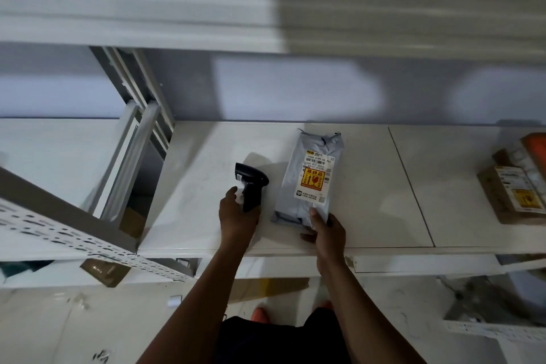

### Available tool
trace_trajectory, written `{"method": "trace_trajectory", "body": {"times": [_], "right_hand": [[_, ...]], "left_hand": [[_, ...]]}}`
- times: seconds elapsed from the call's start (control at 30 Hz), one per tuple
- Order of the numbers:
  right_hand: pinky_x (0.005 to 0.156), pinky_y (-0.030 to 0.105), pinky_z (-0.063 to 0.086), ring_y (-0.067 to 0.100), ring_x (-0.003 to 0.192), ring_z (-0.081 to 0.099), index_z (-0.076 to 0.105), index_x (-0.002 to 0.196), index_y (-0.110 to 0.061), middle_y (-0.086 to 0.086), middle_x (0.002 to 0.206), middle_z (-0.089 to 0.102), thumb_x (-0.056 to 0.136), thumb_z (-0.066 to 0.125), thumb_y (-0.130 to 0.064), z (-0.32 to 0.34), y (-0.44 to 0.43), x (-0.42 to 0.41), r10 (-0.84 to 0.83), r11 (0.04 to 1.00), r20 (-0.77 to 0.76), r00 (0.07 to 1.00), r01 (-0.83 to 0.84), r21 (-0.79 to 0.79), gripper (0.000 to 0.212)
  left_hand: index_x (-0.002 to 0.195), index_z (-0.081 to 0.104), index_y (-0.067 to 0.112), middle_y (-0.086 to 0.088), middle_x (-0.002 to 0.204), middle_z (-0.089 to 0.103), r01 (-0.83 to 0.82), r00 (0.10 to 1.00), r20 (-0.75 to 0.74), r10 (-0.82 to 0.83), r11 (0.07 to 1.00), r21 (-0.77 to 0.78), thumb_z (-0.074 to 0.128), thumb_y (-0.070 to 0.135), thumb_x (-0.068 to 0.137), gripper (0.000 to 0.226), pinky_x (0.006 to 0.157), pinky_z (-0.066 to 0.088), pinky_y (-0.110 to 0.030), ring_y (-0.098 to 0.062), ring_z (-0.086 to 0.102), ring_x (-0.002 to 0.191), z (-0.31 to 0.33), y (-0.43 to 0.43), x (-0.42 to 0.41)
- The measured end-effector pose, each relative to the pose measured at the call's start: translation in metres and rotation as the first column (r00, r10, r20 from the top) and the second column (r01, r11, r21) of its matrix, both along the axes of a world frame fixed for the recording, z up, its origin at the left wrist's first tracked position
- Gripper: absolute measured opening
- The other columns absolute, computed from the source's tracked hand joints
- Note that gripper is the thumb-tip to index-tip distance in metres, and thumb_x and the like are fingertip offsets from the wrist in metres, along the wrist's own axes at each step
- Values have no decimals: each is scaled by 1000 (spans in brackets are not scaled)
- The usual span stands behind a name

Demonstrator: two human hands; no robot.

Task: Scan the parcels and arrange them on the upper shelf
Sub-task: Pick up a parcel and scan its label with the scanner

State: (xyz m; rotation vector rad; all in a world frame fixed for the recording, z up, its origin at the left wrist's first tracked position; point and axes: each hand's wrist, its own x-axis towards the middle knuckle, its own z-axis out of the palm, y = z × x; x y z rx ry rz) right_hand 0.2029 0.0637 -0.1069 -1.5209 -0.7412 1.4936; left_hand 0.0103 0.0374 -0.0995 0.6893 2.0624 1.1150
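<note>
White metal shelving, dim room. The upper shelf ran across the top of the view, blurred. The shelf board below it was where you worked, with a perforated upright at the left.

The grey parcel lay flat on that board, long axis pointing away from you, label side up. Barcode label was near the far end, and a yellow-and-red fragile sticker sat just below it.

Your right hand pinched the parcel's near end, thumb on top and fingers curled at the edge. Your left hand was wrapped round the handle of the black scanner, just beside the parcel on its left. The scanner head was tipped away from you, not clearly aimed at the barcode. No beam was visible, so I could not tell whether it had been scanned.

A brown cardboard box sat well apart at the right edge of the same board.

Handling, as a judgement: the parcel was a soft poly mailer, wrinkled and probably light. The film was likely slick and would sag if lifted by one end. The sticker meant the contents were to be treated as breakable. It would be better to take it around the middle, fingers under and thumb over, clear of the barcode. A corner pinch risked the bag folding and slipping on the way up to the upper shelf.
</note>
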Motion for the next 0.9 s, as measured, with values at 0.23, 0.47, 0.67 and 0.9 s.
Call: {"method": "trace_trajectory", "body": {"times": [0.23, 0.47, 0.67, 0.9], "right_hand": [[67, 32, 61, 26, 99, 71, 72, 114, -13, 11, 115, 72, 92, 76, -18, 4, 8, -3, -62, 994, -149, 987, 47, -103, 23], [76, 40, 58, 28, 108, 64, 69, 111, -17, 11, 119, 68, 93, 70, -11, 35, 5, 30, -88, 990, -331, 939, 45, -136, 18], [74, 37, 61, 29, 110, 67, 70, 113, -16, 9, 113, 73, 92, 68, -10, 69, -2, 96, -112, 992, -363, 925, 122, 6, 22], [75, 37, 63, 26, 101, 73, 71, 116, -12, 7, 105, 78, 79, 73, -16, 104, -16, 206, -93, 975, -321, 943, 152, 164, 37]], "left_hand": [[126, 60, 15, -1, 125, 52, -167, 974, -110, 200, 953, 253, 70, 7, 93, 37, 80, 52, -19, -22, 60, 100, 34, -8, 1], [111, 67, 16, 0, 106, 69, 30, 1000, -1, -30, 976, 214, 72, 12, 93, 19, 64, 43, -8, -13, 63, 91, 66, 6, 32], [131, 63, 10, -3, 131, 65, 285, 932, 216, -291, 957, 57, 76, 63, 81, 74, 107, 49, -42, -25, 62, 120, 78, 28, 106], [105, 78, 7, -11, 104, 79, 447, 732, 418, -537, 843, 299, 74, 25, 94, 21, 94, 61, -45, -30, 75, 101, 107, 23, 214]]}}
